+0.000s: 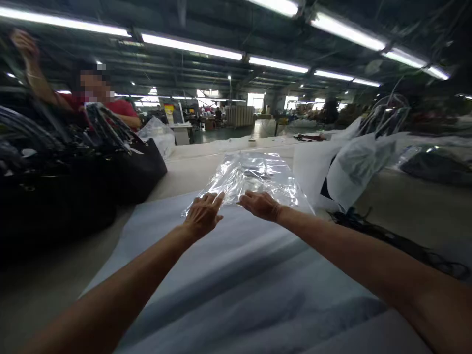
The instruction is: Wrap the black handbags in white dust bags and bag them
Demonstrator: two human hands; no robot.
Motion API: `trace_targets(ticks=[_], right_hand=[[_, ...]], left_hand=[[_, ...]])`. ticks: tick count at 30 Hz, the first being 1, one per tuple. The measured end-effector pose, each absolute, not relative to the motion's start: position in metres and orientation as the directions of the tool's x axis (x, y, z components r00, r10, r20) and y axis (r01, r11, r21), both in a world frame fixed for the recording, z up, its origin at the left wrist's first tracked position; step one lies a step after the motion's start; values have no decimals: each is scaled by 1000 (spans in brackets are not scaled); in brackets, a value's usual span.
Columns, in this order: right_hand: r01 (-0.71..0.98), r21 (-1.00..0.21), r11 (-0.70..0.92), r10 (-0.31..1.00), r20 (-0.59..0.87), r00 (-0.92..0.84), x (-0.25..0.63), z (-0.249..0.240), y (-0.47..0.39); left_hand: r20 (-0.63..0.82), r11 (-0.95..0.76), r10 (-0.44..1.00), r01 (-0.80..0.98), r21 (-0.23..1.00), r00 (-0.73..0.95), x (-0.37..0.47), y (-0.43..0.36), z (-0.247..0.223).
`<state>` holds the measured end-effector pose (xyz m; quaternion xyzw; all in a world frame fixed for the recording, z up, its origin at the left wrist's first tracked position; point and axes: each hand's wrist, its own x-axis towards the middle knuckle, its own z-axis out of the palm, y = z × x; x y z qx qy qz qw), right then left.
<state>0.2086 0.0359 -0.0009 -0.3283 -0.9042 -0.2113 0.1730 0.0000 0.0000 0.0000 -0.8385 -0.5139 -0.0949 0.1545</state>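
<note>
A stack of clear, shiny plastic bags or sheets (263,169) lies flat in front of me. My left hand (204,212) rests at its near left edge, palm down with the fingers stretched out. At the near edge, my right hand (260,204) has its fingers curled together on the plastic; the fingertips are partly hidden. Under both arms a large white sheet (206,275) spreads over the table, with soft folds and shadows.
Black handbags (132,169) with wrapped handles crowd the left. A co-worker in a red top (123,107) stands behind them, one arm raised. On the right is a bag in white wrapping (354,172), near dark straps (391,238). A tape roll (252,142) sits farther back.
</note>
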Motion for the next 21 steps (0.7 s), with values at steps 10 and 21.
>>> trace_targets(ticks=[10,21], right_hand=[[594,-547,590,806,351,-476,206,1,-6],[563,-765,312,891,29,-454,210,8,-36]], left_hand=[[176,-521,833,851,-69,524,-42,-23,14],[-200,-142,889,663,735,412,-51,-51,6]])
